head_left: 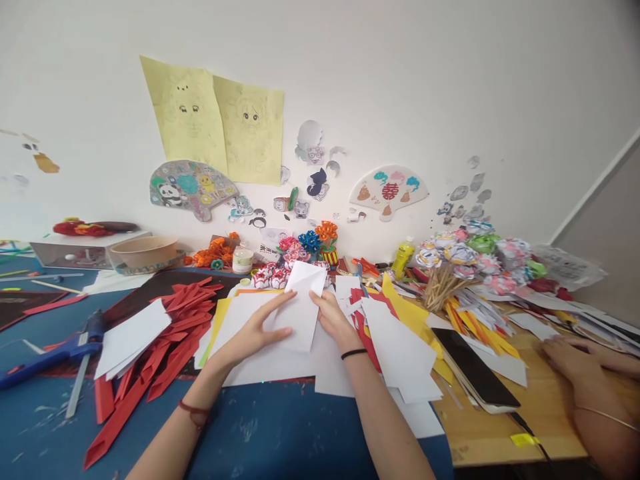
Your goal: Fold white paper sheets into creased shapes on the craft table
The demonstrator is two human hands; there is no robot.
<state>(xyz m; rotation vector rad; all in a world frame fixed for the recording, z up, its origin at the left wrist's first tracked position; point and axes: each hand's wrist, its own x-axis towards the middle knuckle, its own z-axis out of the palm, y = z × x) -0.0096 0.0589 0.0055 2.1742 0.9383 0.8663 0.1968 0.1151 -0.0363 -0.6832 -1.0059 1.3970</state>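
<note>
A folded sheet of white paper (pixel 300 310) is held up over the middle of the desk, a crease showing near its top. My right hand (pixel 333 313) pinches its right edge between thumb and fingers. Against the left side of the sheet lies my left hand (pixel 263 327), fingers stretched and thumb spread apart from them. Beneath both hands are more white sheets (pixel 250 370), with yellow paper (pixel 219 327) showing at the left of the pile. Further white sheets (pixel 400 347) overlap red paper to the right.
Folded red paper strips (pixel 170 340) and a blue glue gun (pixel 75 350) lie left. A black phone (pixel 475 367) is at right, below a bunch of paper flowers (pixel 463 257). Another person's hands (pixel 575 353) rest at the far right. A yellow bottle (pixel 403 257) stands near the wall.
</note>
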